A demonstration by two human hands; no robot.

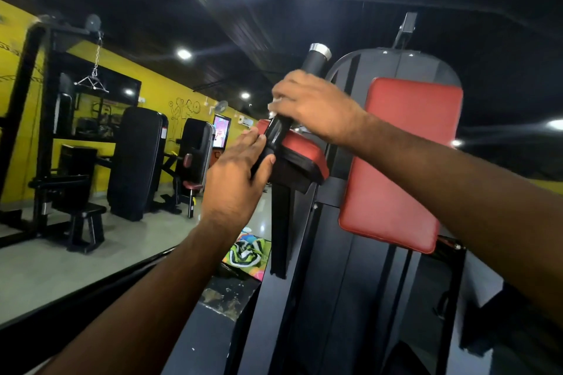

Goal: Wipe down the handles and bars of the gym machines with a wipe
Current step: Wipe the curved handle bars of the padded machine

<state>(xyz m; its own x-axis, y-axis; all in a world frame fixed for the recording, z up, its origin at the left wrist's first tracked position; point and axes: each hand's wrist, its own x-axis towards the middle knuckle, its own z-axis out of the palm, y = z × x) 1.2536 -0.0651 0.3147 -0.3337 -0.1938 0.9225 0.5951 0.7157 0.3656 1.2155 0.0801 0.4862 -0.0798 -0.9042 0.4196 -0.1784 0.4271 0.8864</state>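
A black handle [313, 62] with a chrome end cap stands up from the machine in front of me. My right hand [310, 106] grips the handle's middle with a white wipe [275, 104] showing at my fingers. My left hand [237, 175] sits lower, its fingers straight against the handle's base [274, 134], thumb on the other side. Most of the wipe is hidden under my right hand.
A red back pad [402, 161] and a red arm pad [301, 151] belong to this machine. A striped cloth [248, 253] lies on the floor below. Black machines [137, 161] and a cable station [54, 131] line the yellow wall at left.
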